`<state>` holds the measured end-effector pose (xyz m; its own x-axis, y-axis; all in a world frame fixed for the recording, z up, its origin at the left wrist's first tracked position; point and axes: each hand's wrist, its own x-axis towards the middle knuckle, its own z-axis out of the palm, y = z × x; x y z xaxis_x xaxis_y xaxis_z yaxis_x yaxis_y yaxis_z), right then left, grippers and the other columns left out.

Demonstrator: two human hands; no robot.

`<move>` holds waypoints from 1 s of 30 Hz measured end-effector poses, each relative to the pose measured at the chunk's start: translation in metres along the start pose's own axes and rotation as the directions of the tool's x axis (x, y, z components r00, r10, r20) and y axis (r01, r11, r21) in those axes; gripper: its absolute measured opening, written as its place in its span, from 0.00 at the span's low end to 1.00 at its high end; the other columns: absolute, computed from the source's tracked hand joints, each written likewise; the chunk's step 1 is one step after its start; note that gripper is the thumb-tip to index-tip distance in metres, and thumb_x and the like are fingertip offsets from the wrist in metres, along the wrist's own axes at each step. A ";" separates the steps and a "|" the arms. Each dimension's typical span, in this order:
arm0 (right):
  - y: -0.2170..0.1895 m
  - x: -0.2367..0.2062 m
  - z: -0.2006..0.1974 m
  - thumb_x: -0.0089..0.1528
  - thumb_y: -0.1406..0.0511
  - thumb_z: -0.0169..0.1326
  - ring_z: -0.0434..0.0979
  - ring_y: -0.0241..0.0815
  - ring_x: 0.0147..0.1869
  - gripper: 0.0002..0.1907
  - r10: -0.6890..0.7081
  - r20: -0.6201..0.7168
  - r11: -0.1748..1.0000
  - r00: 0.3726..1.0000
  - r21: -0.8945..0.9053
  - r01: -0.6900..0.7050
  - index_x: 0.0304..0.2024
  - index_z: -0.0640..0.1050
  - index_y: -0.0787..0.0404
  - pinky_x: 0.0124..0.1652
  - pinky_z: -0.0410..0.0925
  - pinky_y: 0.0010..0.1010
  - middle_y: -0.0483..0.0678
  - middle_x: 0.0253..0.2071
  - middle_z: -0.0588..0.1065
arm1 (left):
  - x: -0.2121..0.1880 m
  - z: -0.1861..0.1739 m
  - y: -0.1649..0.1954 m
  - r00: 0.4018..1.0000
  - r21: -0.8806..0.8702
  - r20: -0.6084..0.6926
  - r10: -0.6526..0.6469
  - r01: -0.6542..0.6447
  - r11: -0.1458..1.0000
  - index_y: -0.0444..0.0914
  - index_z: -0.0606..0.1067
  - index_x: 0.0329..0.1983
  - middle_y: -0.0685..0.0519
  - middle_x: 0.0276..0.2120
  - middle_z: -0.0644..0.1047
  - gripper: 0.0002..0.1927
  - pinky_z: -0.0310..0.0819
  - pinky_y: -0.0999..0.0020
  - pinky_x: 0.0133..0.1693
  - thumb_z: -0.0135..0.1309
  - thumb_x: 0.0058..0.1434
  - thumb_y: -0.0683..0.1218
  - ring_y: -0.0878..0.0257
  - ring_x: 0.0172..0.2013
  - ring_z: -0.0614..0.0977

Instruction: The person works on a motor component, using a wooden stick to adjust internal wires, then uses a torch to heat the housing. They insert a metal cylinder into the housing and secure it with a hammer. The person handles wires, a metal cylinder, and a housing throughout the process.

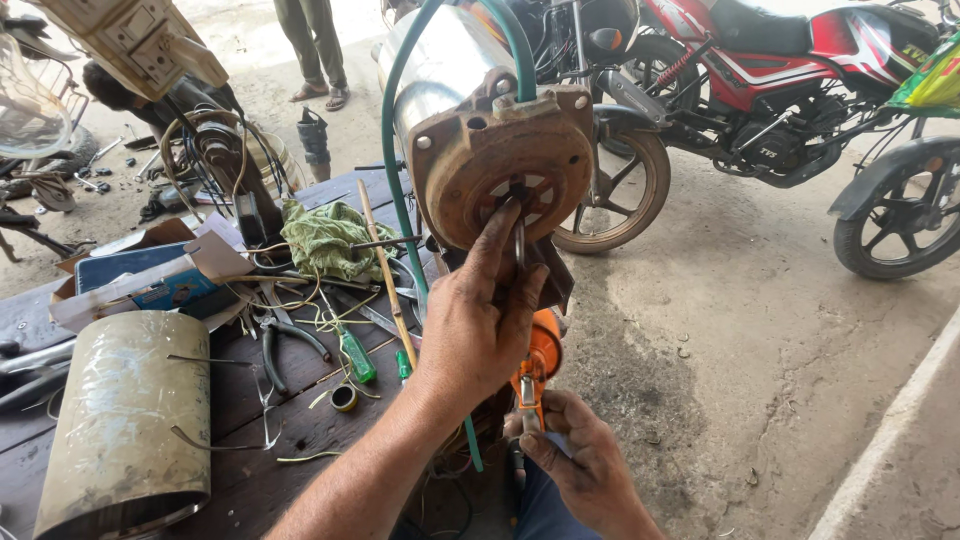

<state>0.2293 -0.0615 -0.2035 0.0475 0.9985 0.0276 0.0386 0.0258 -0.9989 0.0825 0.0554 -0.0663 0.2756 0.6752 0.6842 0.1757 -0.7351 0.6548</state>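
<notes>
While the rusty round end plate (510, 170) of a motor (470, 100) fills the upper middle of the frame, the left hand (480, 320) reaches up to it, its fingers (500, 235) pressed together around a thin metal rod (519, 245) at the plate's centre hole. Low in the frame, the right hand (580, 455) has its fingers curled tight around an orange tool (540, 360). On the dark wooden surface (250, 400) at lower left lie pliers (285, 335), a green-handled screwdriver (352, 350), a green cloth (325, 240) and a dull metal cylinder (125, 420)
</notes>
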 end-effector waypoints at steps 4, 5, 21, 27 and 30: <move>-0.010 0.000 -0.004 0.62 0.64 0.58 0.88 0.40 0.46 0.16 -0.027 -0.086 0.981 0.996 -0.192 0.011 0.50 0.76 0.65 0.50 0.77 0.34 0.49 0.37 0.86 | 0.005 -0.002 0.006 0.997 -0.001 0.057 -0.058 0.059 0.998 0.28 0.57 0.73 0.41 0.36 0.85 0.32 0.82 0.59 0.44 0.51 0.68 0.42 0.50 0.40 0.89; -0.012 -0.001 -0.006 0.63 0.64 0.59 0.88 0.40 0.46 0.16 -0.054 -0.083 0.976 0.995 -0.216 0.035 0.50 0.77 0.65 0.49 0.77 0.33 0.49 0.37 0.86 | 0.007 -0.002 0.008 0.997 -0.014 0.050 -0.063 0.064 0.998 0.28 0.58 0.72 0.40 0.37 0.84 0.31 0.83 0.59 0.45 0.51 0.69 0.42 0.50 0.40 0.89; -0.010 -0.012 -0.026 0.64 0.67 0.57 0.83 0.40 0.43 0.19 -0.076 -0.002 0.992 0.997 0.101 0.076 0.56 0.74 0.68 0.43 0.76 0.31 0.51 0.39 0.83 | 0.019 0.008 0.021 0.969 -0.136 0.068 -0.237 0.244 0.960 0.26 0.58 0.71 0.43 0.32 0.83 0.31 0.80 0.67 0.37 0.49 0.67 0.43 0.60 0.33 0.87; -0.004 -0.011 -0.028 0.65 0.66 0.55 0.82 0.42 0.51 0.21 -0.094 0.058 0.972 0.994 0.222 0.079 0.59 0.72 0.70 0.54 0.76 0.34 0.52 0.44 0.81 | 0.019 0.009 0.019 0.969 -0.127 0.062 -0.238 0.244 0.961 0.25 0.58 0.71 0.42 0.34 0.83 0.31 0.81 0.66 0.39 0.49 0.68 0.43 0.58 0.34 0.88; -0.003 -0.010 -0.025 0.64 0.64 0.57 0.84 0.46 0.50 0.23 -0.029 0.007 0.985 1.000 0.168 0.028 0.58 0.73 0.71 0.53 0.78 0.39 0.55 0.43 0.82 | 0.020 0.009 0.019 0.953 -0.161 0.090 -0.289 0.301 0.940 0.26 0.57 0.71 0.41 0.32 0.84 0.32 0.81 0.65 0.37 0.49 0.67 0.43 0.57 0.33 0.87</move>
<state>0.2540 -0.0725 -0.1995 0.0396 0.9976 0.0568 -0.1278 0.0614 -0.9899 0.0997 0.0545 -0.0433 0.2970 0.8508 0.4335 0.0955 -0.4782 0.8731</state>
